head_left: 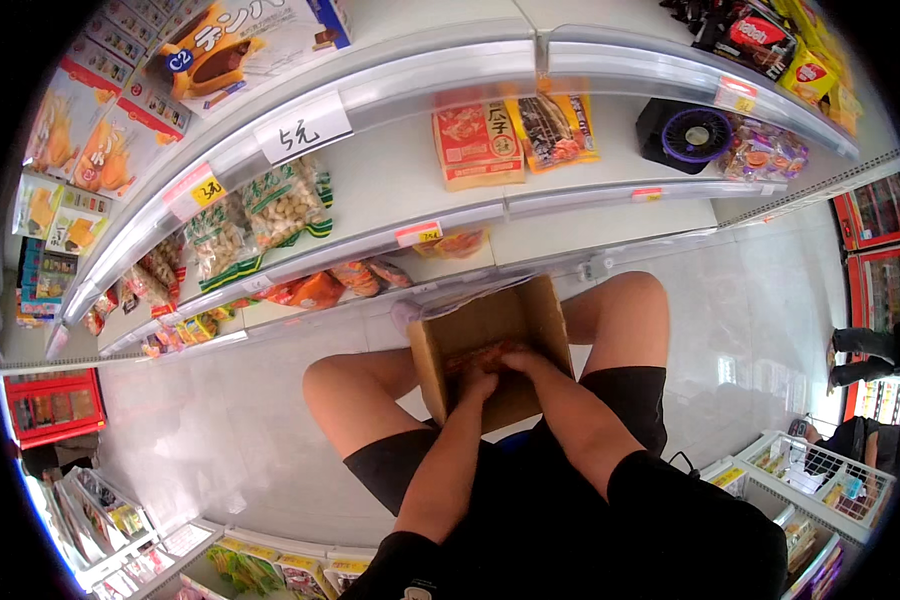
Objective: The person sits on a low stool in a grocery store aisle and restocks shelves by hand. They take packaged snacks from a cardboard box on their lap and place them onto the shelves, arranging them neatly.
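Observation:
An open cardboard box [495, 315] stands between my knees, its opening towards me. Both of my hands reach down into it. My left hand [480, 380] and my right hand [523, 358] are close together at reddish packets [474, 358] low in the box. Shadow and the hands themselves hide the fingertips, so whether they grip a packet cannot be told. Beyond the box, a shelf bears a red and cream paper bag [480, 146], a yellow snack bag [555, 131], a black fan [694, 135] and bags of peanuts [281, 202].
Shelf edges [420, 236] with price tags run across in front of me. Boxed snacks [255, 45] stand at upper left. Red-framed cabinets [52, 405] are at both sides. Far right, a person's dark-trousered legs [866, 345] show near a white wire basket [817, 480].

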Available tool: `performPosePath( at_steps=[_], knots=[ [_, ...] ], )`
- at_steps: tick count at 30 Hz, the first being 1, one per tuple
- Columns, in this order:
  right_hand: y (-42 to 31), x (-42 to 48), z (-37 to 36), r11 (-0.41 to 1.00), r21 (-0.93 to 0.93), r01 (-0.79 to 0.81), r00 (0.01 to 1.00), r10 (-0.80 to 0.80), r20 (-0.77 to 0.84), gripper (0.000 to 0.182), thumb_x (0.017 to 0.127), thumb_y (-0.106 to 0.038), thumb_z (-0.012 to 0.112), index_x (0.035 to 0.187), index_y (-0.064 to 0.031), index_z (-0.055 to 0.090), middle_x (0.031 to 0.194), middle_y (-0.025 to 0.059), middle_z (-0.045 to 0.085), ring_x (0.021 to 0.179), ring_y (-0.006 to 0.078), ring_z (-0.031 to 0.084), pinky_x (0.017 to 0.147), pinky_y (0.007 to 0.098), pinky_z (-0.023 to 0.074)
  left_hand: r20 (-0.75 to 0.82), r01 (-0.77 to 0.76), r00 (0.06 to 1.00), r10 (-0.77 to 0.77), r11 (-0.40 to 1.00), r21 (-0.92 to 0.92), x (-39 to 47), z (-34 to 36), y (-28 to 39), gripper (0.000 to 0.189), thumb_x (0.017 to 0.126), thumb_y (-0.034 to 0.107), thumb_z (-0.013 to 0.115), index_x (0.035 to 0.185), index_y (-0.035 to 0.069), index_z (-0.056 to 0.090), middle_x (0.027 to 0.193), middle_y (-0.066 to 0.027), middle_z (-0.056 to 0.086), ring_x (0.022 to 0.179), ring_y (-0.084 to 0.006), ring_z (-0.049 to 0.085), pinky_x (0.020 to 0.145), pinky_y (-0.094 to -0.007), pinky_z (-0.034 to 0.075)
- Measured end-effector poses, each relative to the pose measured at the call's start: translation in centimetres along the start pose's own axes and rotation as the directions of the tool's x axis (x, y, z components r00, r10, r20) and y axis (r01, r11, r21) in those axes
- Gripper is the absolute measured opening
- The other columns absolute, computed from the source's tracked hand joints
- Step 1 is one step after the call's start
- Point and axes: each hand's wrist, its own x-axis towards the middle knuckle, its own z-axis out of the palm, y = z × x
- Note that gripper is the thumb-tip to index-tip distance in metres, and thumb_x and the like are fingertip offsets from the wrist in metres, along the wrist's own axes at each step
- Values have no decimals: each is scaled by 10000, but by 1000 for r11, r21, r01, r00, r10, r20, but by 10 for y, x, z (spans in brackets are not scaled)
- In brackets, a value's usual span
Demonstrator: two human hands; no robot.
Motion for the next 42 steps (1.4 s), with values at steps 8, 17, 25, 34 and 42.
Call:
performPosePath(
  at_steps=[8, 17, 25, 34, 42],
  knots=[
    [0, -12, -1, 953, 272, 132, 988, -102, -120, 373, 842, -371, 685, 1083, -93, 741, 1042, 115, 737, 946, 273, 653, 872, 419, 508, -18, 86, 996, -87, 994, -62, -20, -18, 58, 625, 890, 167, 643, 1470, 33, 456, 1426, -209, 550, 1328, -337, 515, 1095, -397, 407],
    [-90, -81, -18, 968, -235, -84, 943, 1, -334, 598, 782, -420, 722, 1216, -39, 570, 1190, 248, 644, 1068, 384, 650, 902, 440, 527, -203, 106, 977, -69, 979, 175, -26, -35, 72, 660, 759, 228, 761, 1357, 59, 539, 1361, -257, 565, 1265, -401, 547, 1039, -431, 453],
    [-119, -179, -71, 948, -294, 124, 746, -284, -603, 651, 731, -326, 784, 1271, -77, 519, 1201, 271, 593, 1097, 450, 600, 941, 498, 507, -238, -116, 955, 178, 961, 250, -75, -46, 199, 656, 781, 203, 750, 1387, 112, 513, 1469, -181, 492, 1355, -386, 458, 1104, -460, 400],
    [-57, -267, -99, 542, 354, 762, 539, -229, -810, 731, 824, -66, 764, 1449, -106, 387, 1204, 136, 611, 1140, 249, 600, 921, 376, 532, -303, -522, 659, 689, 708, 476, -142, -77, 278, 886, 690, 370, 888, 1439, 129, 479, 1513, -164, 434, 1384, -400, 409, 1142, -496, 345],
    [-73, -300, -96, 56, 639, 767, 641, -99, -761, 678, 975, -165, 625, 1554, -194, 274, 1341, 119, 575, 1225, 217, 560, 1022, 376, 473, -349, -687, 690, 634, 725, -42, -175, -96, 289, 669, 858, 101, 768, 1456, 35, 476, 1442, -157, 520, 1344, -274, 491, 1130, -372, 381]
  ],
)
